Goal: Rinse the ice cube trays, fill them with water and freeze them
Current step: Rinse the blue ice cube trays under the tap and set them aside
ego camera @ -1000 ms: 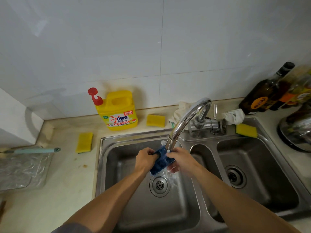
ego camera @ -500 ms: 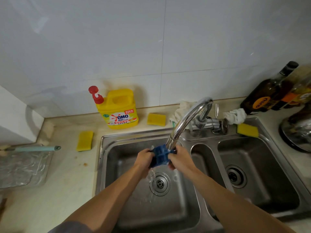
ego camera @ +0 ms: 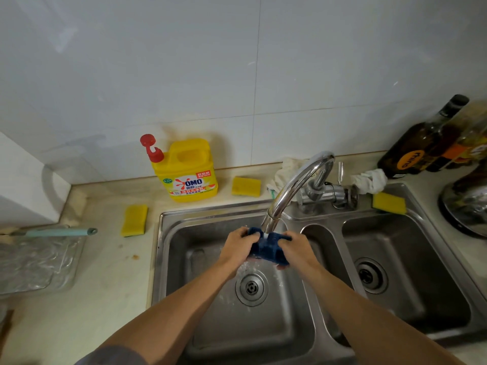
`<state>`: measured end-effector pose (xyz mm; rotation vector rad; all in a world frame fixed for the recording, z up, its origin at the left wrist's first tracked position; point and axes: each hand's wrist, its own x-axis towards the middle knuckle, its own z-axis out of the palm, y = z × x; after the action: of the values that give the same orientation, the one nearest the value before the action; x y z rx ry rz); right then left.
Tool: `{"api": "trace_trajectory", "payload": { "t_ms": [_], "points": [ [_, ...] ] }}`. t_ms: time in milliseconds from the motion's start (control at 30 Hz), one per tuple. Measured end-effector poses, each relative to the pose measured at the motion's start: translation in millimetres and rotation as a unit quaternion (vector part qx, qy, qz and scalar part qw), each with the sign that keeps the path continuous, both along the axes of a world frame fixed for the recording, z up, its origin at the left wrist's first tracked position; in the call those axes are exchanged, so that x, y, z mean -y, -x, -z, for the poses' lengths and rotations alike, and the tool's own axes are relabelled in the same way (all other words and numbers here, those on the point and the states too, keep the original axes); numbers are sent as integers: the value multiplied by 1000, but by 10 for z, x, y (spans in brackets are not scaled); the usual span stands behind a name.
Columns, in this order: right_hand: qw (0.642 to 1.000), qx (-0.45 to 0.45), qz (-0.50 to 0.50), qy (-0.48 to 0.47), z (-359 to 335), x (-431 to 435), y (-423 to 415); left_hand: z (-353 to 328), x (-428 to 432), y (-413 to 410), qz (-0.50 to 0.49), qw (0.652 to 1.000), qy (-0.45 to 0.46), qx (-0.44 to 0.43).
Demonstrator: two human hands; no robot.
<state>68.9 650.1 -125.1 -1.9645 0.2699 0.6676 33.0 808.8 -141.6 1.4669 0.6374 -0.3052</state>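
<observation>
A small blue ice cube tray (ego camera: 266, 247) is held under the spout of the chrome faucet (ego camera: 295, 188), over the left basin of the steel double sink (ego camera: 210, 325). My left hand (ego camera: 238, 247) grips its left end and my right hand (ego camera: 296, 248) grips its right end, fingers curled over the rim. Water runs onto the tray and splashes down around the drain (ego camera: 251, 287). Much of the tray is hidden by my fingers.
A yellow detergent jug (ego camera: 189, 172) with a red pump stands behind the sink. Yellow sponges (ego camera: 134, 219) lie on the counter, another sponge (ego camera: 389, 202) on the sink ledge. Dark bottles (ego camera: 421, 143) and a steel lid (ego camera: 466, 209) sit at right. A clear tray (ego camera: 34, 262) lies at left.
Both hands have tipped the blue tray from hanging steeply to nearly level under the spout and squeezed it closer together. The water keeps running.
</observation>
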Motion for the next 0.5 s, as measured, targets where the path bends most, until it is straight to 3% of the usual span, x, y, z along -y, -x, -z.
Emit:
{"api": "trace_trajectory", "payload": {
  "t_ms": [100,333,433,500],
  "points": [
    [999,-9,47,-8,24,35,1,8,21,36,8,999,51,3],
    [998,28,-2,-48,7,-169,65,127,-109,45,11,999,-49,-9],
    [996,-1,61,-72,44,-122,64,105,-87,28,7,997,-72,-10],
    [991,-21,109,-79,55,-71,31,90,-36,29,1,1000,-15,-11]
  ]
}}
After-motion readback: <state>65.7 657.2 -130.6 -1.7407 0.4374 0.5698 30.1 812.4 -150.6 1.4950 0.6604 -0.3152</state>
